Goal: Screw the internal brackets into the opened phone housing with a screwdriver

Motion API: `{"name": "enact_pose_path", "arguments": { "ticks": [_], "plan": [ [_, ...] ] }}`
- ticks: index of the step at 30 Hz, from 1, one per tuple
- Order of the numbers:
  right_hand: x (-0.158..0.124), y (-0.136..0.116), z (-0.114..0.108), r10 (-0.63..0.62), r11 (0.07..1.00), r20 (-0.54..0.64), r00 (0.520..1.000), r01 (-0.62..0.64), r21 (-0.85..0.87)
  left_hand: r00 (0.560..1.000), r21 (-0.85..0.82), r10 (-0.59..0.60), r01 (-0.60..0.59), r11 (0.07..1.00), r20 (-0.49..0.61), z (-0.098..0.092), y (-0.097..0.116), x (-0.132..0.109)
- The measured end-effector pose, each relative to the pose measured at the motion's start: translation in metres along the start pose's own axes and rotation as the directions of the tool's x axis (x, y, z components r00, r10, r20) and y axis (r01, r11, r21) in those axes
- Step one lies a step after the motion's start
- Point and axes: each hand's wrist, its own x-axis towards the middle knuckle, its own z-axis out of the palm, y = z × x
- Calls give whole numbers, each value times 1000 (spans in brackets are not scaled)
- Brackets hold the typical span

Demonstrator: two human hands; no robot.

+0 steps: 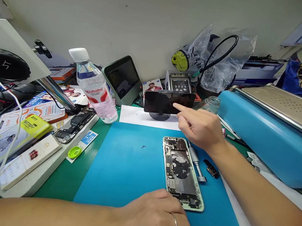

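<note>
An opened phone housing (179,171) with its inner parts exposed lies on the blue mat (124,158). My left hand (156,211), with a ring on one finger, rests at the housing's lower left edge; its fingertips are hidden beneath it. Behind the mat a dark-screened phone (157,101) stands sideways on a round black stand (160,116). My right hand (202,127) reaches to it with the index finger stretched out at the screen and the other fingers curled. A metal tool (195,160) and a small dark part (211,169) lie right of the housing.
At the left stand a water bottle (95,87), a metal post (59,94) and a white ledge (38,174) with boxes and phone parts. A smart display (122,80) stands behind. To the right are a glass jar (211,105) and a blue machine (260,134).
</note>
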Motion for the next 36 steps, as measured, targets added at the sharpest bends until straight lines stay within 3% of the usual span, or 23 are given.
{"name": "enact_pose_path", "arguments": {
  "ticks": [7, 16, 25, 36],
  "plan": [
    [1, -1, 3, -1, 1000, 44, 999, 2, -23, 995, -11, 19, -20, 1000, -97, 4, -1, -4],
    [1, 0, 3, -38, 999, 30, 999, 38, -15, 999, 7, -32, 32, 999, 42, -2, 1, 1],
    [1, 0, 3, -51, 998, -25, 998, 50, -35, 987, -12, 18, -20, 1000, -158, 0, 0, -1],
    [0, 1, 4, -47, 998, -46, 998, 46, -42, 996, 0, 10, -10, 1000, -90, -1, 0, 0]
  ]
}}
